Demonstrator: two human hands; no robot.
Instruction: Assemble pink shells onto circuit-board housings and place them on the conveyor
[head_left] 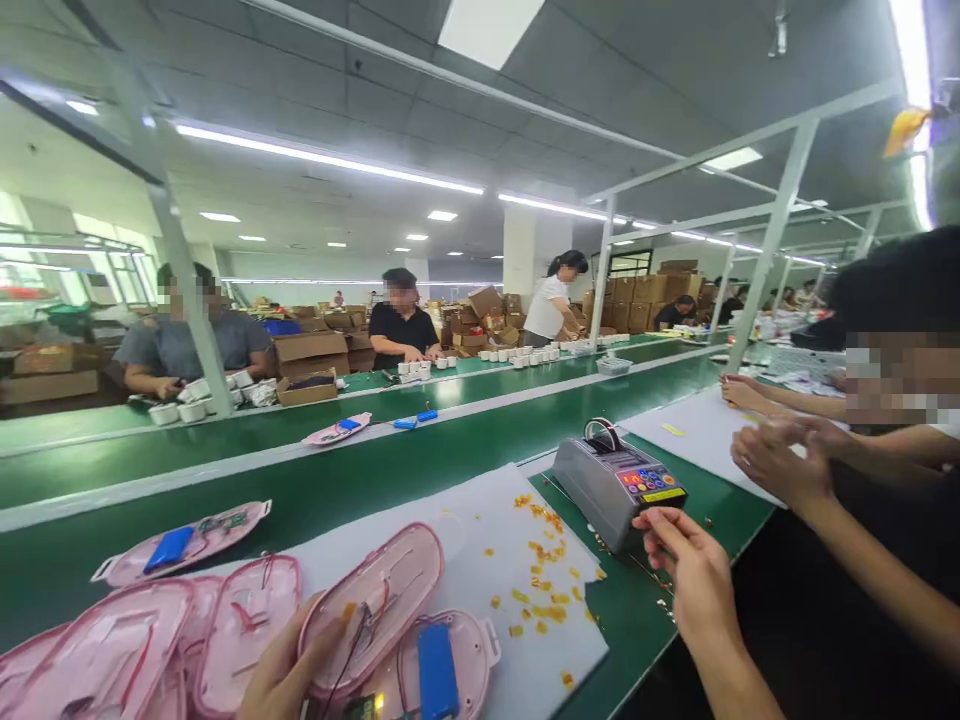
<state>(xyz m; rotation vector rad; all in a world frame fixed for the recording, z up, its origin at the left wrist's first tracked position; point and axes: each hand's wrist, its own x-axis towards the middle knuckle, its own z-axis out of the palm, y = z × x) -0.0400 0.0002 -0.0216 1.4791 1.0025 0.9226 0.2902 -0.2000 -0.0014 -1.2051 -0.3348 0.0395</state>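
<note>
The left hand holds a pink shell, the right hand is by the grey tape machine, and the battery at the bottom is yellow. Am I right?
Not quite: the head view shows that the battery at the bottom is blue, not yellow. The left hand does hold a pink shell, and the right hand is by the grey tape dispenser.

A grey dispenser blocks the right hand ahead, leaving room leftward.

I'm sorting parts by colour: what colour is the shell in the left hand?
The shell is pink, seen best in the head view, the only one.
</note>
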